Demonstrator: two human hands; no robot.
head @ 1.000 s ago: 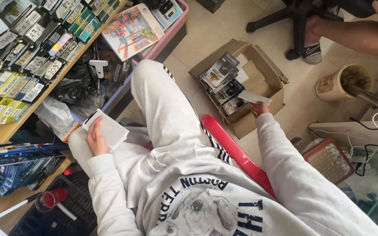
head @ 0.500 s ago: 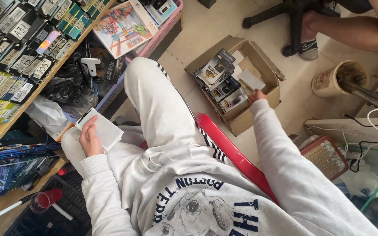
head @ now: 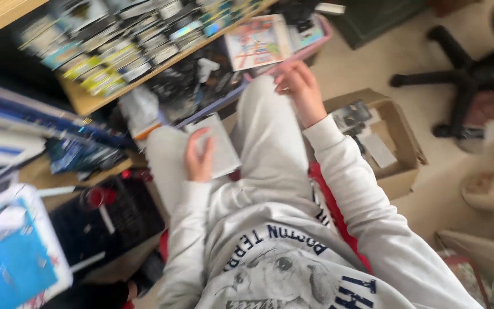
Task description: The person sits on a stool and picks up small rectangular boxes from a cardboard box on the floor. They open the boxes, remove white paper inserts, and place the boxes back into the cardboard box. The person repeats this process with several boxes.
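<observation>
Resting flat on a pale booklet (head: 215, 150), the left hand (head: 199, 160) has its fingers spread and pressed on the cover, not curled around it; the booklet lies on the left thigh of the grey trousers (head: 270, 143), its far corner reaching toward the wooden shelf (head: 95, 100); the right hand (head: 299, 88) hangs above the right knee, fingers loosely apart and gripping nothing, between the booklet and the cardboard box (head: 398, 149); motion blur smears the whole view, so the rows of small packs on the shelf cannot be told apart, and neither can the dark heap of things under it; the box, right of the booklet beyond the right arm, shows only some cards or photos and a white slip, its near corner hidden by the sleeve; a pink tray (head: 310, 43) with a colourful magazine sits beyond the knee, its far end cut off at the top edge; a red chair (head: 338, 212) shows only as a strip under the leg; open beige floor lies past the box, up to a black chair base (head: 464, 80); another person's foot is cut off at the right edge.
</observation>
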